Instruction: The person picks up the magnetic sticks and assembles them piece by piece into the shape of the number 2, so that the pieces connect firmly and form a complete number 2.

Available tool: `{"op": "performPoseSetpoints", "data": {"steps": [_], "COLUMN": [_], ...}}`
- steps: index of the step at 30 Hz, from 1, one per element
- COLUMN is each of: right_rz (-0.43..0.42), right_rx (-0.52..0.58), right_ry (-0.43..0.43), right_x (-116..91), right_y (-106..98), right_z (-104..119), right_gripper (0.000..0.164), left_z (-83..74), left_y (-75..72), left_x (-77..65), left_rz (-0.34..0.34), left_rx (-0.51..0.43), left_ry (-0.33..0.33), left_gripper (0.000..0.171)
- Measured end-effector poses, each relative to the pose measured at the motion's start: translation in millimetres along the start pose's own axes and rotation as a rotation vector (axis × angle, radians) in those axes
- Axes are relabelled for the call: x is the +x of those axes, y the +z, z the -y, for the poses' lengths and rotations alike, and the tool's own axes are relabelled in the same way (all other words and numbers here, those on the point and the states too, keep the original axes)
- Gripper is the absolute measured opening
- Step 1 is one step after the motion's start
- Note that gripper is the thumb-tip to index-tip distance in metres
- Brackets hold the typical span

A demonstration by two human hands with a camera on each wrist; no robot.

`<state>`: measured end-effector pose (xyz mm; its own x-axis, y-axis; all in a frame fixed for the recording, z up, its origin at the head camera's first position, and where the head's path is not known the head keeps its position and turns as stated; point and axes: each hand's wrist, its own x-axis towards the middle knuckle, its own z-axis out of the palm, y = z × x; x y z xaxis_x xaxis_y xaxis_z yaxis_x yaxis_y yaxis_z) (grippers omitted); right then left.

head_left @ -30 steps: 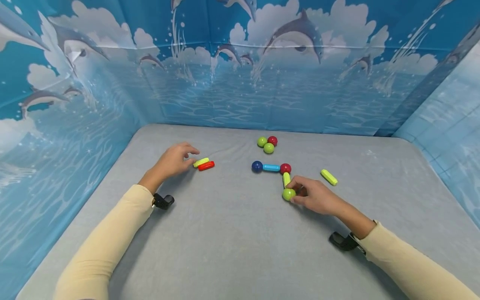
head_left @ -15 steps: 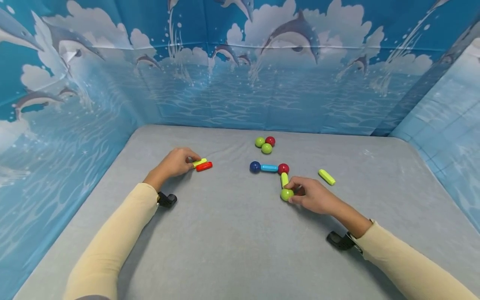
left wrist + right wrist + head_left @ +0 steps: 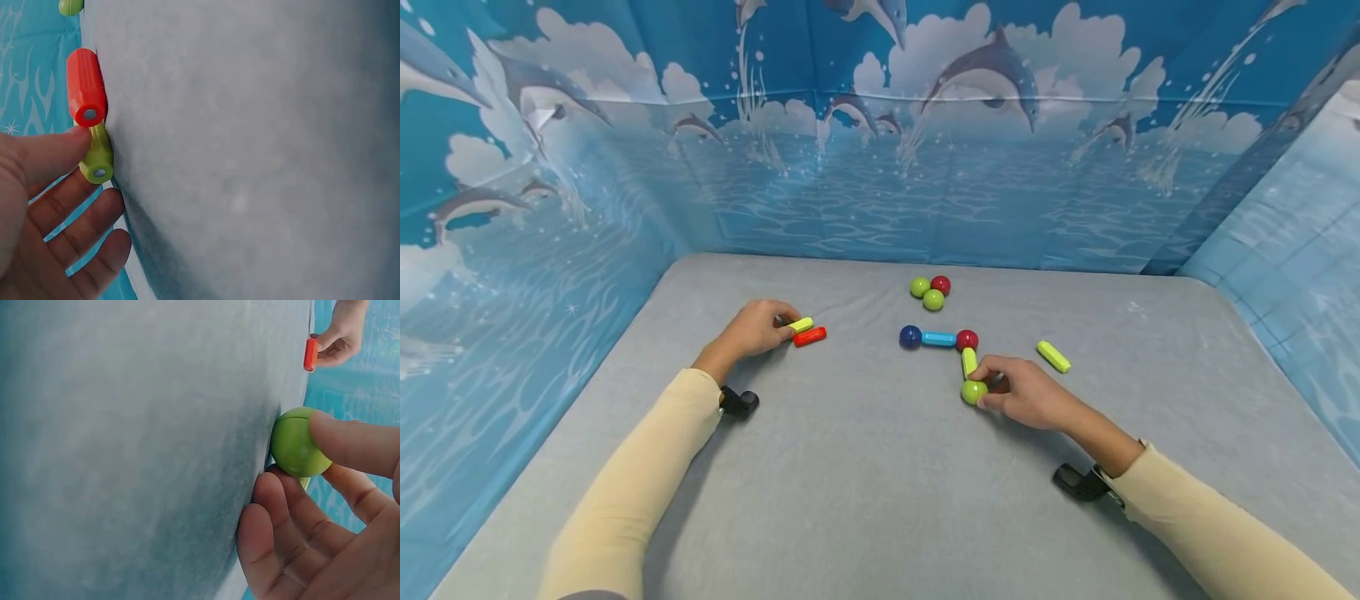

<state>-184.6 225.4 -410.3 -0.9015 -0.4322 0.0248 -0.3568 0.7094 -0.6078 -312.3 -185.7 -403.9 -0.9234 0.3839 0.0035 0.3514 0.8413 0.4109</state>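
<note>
My left hand (image 3: 756, 327) pinches a yellow-green magnetic rod (image 3: 100, 156) between thumb and index finger, at the left of the table. Right beside it lies a red magnetic rod (image 3: 809, 337); metal discs show in both rod ends in the left wrist view. With thumb and fingers my right hand (image 3: 1022, 392) holds a green ball (image 3: 297, 444). That ball sits at the near end of a yellow-green rod (image 3: 969, 362), which meets a dark red ball (image 3: 967, 340). From there a light blue rod (image 3: 939, 339) runs left to a dark blue ball (image 3: 910, 337).
Behind the chain, two green balls (image 3: 933, 300) and a red ball (image 3: 941, 285) sit clustered. A loose yellow-green rod (image 3: 1053, 357) lies to the right of it. Grey cloth covers the table (image 3: 850, 492), and a dolphin-print curtain (image 3: 865, 200) hangs around its back and sides.
My left hand has closed thumb and finger on the yellow-green rod, which has shifted slightly away from the red one. My right hand stays on the green ball.
</note>
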Motion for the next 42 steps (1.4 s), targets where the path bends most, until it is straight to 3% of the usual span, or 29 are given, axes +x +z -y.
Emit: {"op": "performPoseSetpoints", "data": {"steps": [10,15,19,42], "right_rz": [0.011,0.012,0.012,0.028], "right_rx": [0.006,0.005,0.007,0.013], "right_ry": [0.006,0.014,0.017,0.026], "right_x": [-0.2,0.2,0.2,1.4], "right_y": [-1.5,-2.3,-2.6,-3.2], "right_z": [0.2,0.2,0.4,0.8], "right_gripper": [0.019,0.019,0.019,0.019], "left_z": [0.9,4.5,5.1,-16.7], "left_y": [0.7,-2.8,-5.3,-3.4], "left_x": [1.4,-0.6,-2.8,-21.8], "left_rz": [-0.024,-0.113,-0.157,-0.105], "left_rx": [-0.034,-0.172,-0.264,-0.269], "left_ry": [-0.024,-0.086,-0.094,-0.002], "left_gripper": [0.024,0.026,0.026,0.024]}}
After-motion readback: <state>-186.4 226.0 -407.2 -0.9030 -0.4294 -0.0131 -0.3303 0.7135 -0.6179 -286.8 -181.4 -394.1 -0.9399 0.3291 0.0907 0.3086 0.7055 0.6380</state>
